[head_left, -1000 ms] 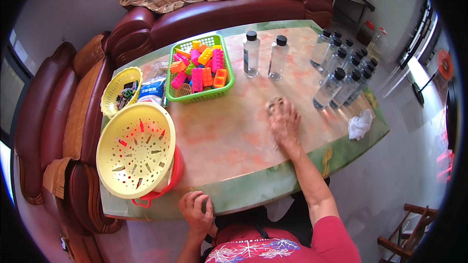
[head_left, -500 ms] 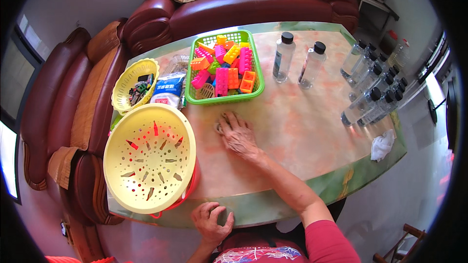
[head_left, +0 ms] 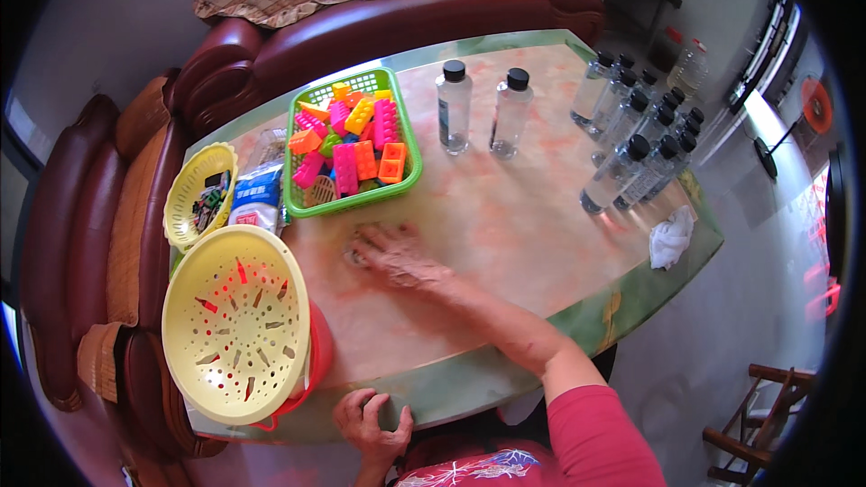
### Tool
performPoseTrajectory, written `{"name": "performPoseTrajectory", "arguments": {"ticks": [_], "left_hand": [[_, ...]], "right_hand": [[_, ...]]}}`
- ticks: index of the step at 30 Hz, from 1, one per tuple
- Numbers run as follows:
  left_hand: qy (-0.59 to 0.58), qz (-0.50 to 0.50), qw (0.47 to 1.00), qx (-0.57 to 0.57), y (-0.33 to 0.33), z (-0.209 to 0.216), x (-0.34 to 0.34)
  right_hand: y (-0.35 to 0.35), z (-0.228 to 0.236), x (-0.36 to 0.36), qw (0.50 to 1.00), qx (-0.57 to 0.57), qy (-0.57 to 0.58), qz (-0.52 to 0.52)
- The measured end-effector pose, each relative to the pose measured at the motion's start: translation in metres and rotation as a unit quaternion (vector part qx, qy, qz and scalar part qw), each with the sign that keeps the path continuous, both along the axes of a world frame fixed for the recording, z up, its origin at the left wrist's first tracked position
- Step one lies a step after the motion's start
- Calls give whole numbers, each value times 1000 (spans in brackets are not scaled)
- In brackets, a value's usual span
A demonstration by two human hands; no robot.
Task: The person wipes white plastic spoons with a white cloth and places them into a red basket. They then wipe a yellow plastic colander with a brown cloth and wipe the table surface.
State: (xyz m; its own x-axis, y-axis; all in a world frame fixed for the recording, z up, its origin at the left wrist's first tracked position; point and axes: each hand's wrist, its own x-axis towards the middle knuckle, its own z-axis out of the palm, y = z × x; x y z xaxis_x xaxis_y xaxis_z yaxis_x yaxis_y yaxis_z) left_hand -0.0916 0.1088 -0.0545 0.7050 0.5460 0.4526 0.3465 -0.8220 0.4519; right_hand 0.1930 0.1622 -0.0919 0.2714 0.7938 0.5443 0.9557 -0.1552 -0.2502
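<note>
My right hand (head_left: 397, 257) lies flat on the marbled orange table top (head_left: 523, 225), fingers spread and pressing a small greyish pad (head_left: 353, 258) that peeks out under the fingertips. It sits just below the green basket (head_left: 411, 162) of bright plastic blocks (head_left: 354, 149). My left hand (head_left: 370, 419) grips the table's green near edge, by the yellow perforated colander (head_left: 236, 320) resting on a red bucket (head_left: 317, 356).
Two black-capped clear bottles (head_left: 453, 108) stand mid-table, with several more bottles (head_left: 631, 135) grouped at the right. A white crumpled cloth (head_left: 669, 239) lies near the right edge. A small yellow basket (head_left: 185, 189) and a blue-white packet (head_left: 255, 198) sit left. A dark red sofa (head_left: 379, 27) wraps around behind.
My right hand has slid with the pad from the table's right side, near the bottle group, leftward to below the green basket. My left hand stays on the edge.
</note>
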Motion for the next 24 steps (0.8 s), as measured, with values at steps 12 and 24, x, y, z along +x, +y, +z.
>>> {"name": "performPoseTrajectory", "arguments": {"ticks": [12, 24], "left_hand": [[-6, 0, 999, 31, -6, 2, -1], [-16, 1, 997, 76, -13, 2, -1]], "right_hand": [[-156, -2, 114, 924, -30, -37, -379], [-300, 12, 38, 905, -101, -24, -412]]}}
